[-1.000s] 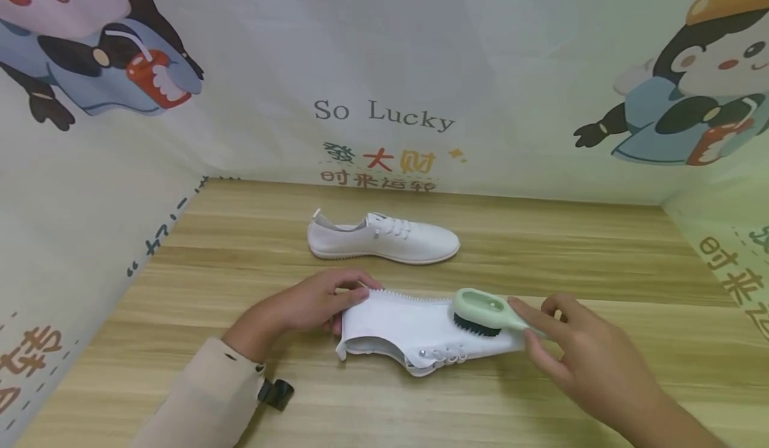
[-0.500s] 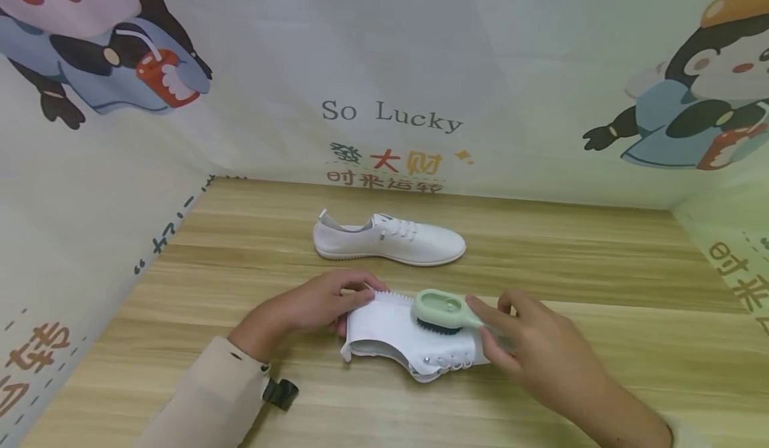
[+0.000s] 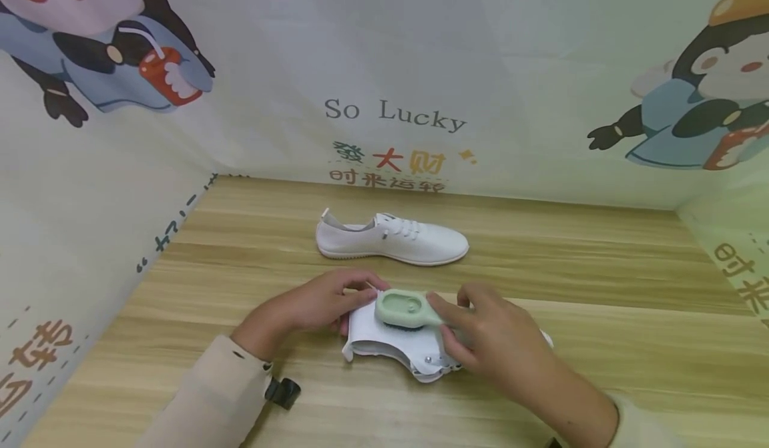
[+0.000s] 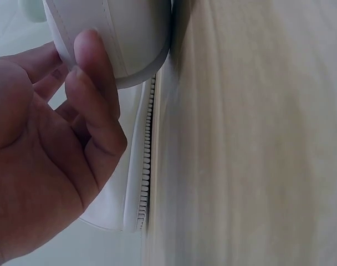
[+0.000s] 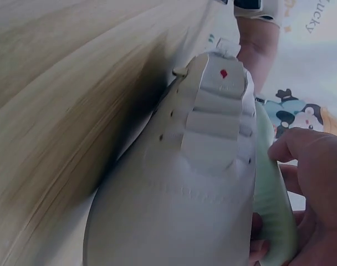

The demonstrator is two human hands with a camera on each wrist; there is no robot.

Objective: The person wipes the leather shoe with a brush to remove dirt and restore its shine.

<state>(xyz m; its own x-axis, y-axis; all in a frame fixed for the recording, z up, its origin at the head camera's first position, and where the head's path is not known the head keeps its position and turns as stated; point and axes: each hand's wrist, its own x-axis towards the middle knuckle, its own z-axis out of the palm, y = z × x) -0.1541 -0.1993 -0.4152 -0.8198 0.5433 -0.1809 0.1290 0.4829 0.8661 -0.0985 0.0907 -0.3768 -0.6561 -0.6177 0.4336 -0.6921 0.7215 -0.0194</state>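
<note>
A white lace-up shoe [image 3: 366, 331] lies on its side on the wooden table, its opening toward me. My left hand [image 3: 321, 304] grips it at the heel, thumb on the upper side; in the left wrist view, fingers press the heel [image 4: 141, 39]. My right hand [image 3: 498, 334] holds a light green brush [image 3: 399, 306] by its handle, dark bristles down on the shoe's side near the heel. The right hand hides most of the toe in the head view. The right wrist view shows the shoe's front [image 5: 207, 188] beside the green brush handle [image 5: 271, 205].
A second white shoe [image 3: 393, 240] stands upright behind the first one, toe to the right. Printed fabric walls [image 3: 396, 47] enclose the table [image 3: 601, 254] at the back and both sides. A black strap piece [image 3: 282, 392] hangs at my left sleeve.
My right hand has slid the brush leftward along the shoe's side, from near the toe to near the heel. The left hand keeps its grip on the heel.
</note>
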